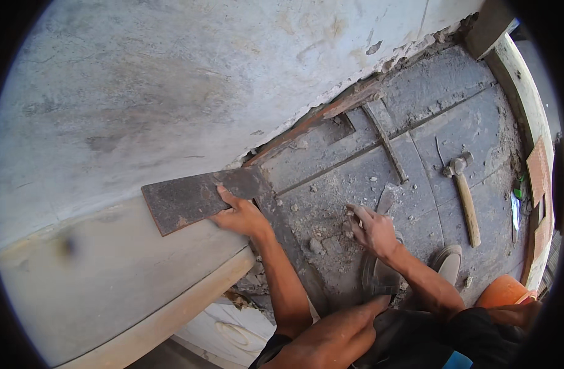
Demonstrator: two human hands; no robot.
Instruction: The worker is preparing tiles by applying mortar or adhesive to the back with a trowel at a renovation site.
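My left hand (242, 215) grips a dark, flat tile strip (186, 197) near the wall's foot, thumb on its top face, over the pale ledge (85, 283). My right hand (374, 230) hovers above the dusty floor among rubble, fingers loosely curled and apart, with a broken pale fragment (389, 197) just beyond it. Right of that lie a hammer (466, 203) with a wooden handle and a thin metal rod (440, 150). A flat metal bar (385, 141) lies across the tiles further up.
A weathered wall (140, 86) runs along the upper left, chipped at its foot. At the right are a curved edge (509, 67), tan tile panels (534, 166), a blade (515, 215) beside a green object (519, 184), and an orange bucket (500, 289). My shoes show below my right hand.
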